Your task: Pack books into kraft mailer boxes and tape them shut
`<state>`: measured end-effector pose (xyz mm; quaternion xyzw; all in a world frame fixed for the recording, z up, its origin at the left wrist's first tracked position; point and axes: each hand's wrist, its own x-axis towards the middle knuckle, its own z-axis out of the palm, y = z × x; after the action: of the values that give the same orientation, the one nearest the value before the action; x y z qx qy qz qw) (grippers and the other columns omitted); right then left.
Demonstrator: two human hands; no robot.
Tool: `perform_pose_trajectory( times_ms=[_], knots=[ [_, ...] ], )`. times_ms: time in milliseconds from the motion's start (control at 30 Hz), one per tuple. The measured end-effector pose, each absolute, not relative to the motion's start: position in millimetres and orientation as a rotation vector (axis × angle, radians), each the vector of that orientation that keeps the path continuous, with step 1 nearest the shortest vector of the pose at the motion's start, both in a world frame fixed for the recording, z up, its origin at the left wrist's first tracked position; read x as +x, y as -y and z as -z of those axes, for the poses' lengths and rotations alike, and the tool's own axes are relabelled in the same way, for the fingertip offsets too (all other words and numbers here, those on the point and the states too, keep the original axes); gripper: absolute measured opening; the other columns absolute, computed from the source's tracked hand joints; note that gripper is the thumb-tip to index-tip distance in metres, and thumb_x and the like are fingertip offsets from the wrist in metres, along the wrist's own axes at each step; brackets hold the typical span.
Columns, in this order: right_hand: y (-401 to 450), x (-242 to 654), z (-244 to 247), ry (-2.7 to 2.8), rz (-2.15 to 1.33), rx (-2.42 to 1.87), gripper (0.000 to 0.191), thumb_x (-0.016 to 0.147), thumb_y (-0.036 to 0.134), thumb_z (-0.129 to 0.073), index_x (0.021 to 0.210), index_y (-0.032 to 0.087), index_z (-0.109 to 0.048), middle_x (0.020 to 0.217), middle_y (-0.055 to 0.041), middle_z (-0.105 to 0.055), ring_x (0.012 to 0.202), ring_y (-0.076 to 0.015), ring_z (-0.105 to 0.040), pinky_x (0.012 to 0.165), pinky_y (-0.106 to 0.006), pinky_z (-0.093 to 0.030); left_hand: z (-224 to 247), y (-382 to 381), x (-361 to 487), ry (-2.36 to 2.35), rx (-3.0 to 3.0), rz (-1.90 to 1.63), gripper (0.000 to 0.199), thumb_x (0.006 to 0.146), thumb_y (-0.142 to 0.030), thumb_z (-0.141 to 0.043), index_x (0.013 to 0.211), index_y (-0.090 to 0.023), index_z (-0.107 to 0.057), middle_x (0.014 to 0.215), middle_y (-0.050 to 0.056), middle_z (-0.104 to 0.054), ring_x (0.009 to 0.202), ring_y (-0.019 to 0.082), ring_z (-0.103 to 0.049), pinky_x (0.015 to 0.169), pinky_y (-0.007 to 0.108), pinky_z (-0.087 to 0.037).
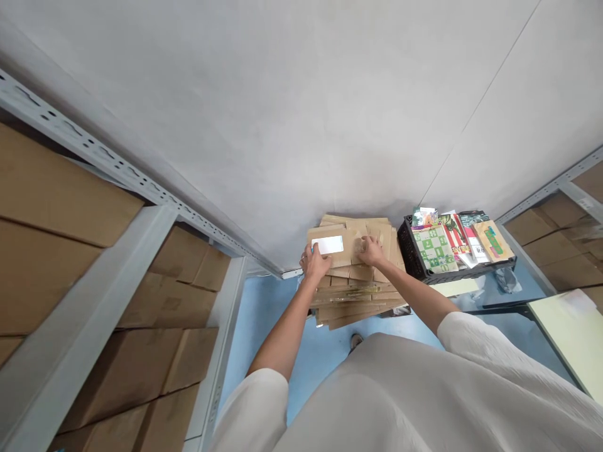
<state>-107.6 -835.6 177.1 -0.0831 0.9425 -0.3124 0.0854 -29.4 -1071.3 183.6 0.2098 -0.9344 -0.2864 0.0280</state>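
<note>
Left hand (316, 263): gripping near edge of top cardboard sheet (347, 252), thumb by white label (330, 245). Right hand (372, 251): fingers curled on same sheet, right of label; can't tell if pinching or just resting. Sheet sits atop cardboard stack (351, 312), against wall (301, 125). Right of stack: black crate (409, 251) with magazines (434, 248). Far left: metal shelving (89, 314) with cartons (141, 364). Blue floor (254, 326) below.

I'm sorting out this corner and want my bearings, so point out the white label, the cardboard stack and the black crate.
White label (331, 244): head view, middle of its face.
Cardboard stack (348, 295): head view, its layered front edges.
Black crate (411, 254): head view, side wall facing the stack.
</note>
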Motion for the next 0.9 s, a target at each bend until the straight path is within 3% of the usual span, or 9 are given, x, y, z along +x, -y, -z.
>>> perform_pose_trajectory(
  times_ms=[200, 400, 633, 900],
  knots=[
    [830.1, -102.7, -190.2, -2.827, 1.070, -0.232, 0.064, 0.075, 0.028, -0.080, 0.136, 0.029, -0.062, 0.146, -0.0133, -0.056, 0.131, -0.0377, -0.056, 0.115, -0.059, -0.046, -202.0, 1070.9, -26.2, 2.777, 0.643, 0.938, 0.071, 0.085, -0.038, -0.076, 0.153, -0.028, -0.056, 0.173, 0.016, -0.036, 0.155, 0.047, -0.038, 0.121, 0.065, -0.042],
    [822.7, -92.6, -213.8, -2.797, 1.328, -0.227, 0.068, 0.082, 0.025, -0.070, 0.148, 0.025, -0.053, 0.154, -0.0156, -0.044, 0.116, -0.0262, -0.065, 0.102, -0.039, -0.057, -227.7, 1057.5, -29.6, 2.666, 0.607, 0.940, 0.071, 0.084, -0.035, -0.082, 0.150, -0.028, -0.057, 0.171, 0.015, -0.034, 0.154, 0.045, -0.037, 0.124, 0.061, -0.040],
    [773.9, -79.7, -242.6, -3.073, 1.239, -0.072, 0.070, 0.080, 0.032, -0.071, 0.149, 0.028, -0.055, 0.154, -0.0155, -0.039, 0.145, -0.0382, -0.046, 0.116, -0.057, -0.046, -258.4, 1007.1, -42.2, 2.631, 0.445, 0.904, 0.072, 0.082, -0.034, -0.086, 0.148, -0.029, -0.057, 0.173, 0.015, -0.031, 0.155, 0.044, -0.036, 0.125, 0.060, -0.038],
    [650.4, -47.0, -260.8, -3.196, 1.308, 0.173, 0.073, 0.077, 0.030, -0.071, 0.149, 0.026, -0.055, 0.155, -0.0165, -0.038, 0.146, -0.0383, -0.043, 0.119, -0.061, -0.042, -268.4, 890.6, -58.9, 2.660, 0.135, 0.984, 0.070, 0.082, -0.033, -0.087, 0.146, -0.030, -0.058, 0.172, 0.014, -0.033, 0.157, 0.042, -0.037, 0.129, 0.062, -0.032]
  ],
)
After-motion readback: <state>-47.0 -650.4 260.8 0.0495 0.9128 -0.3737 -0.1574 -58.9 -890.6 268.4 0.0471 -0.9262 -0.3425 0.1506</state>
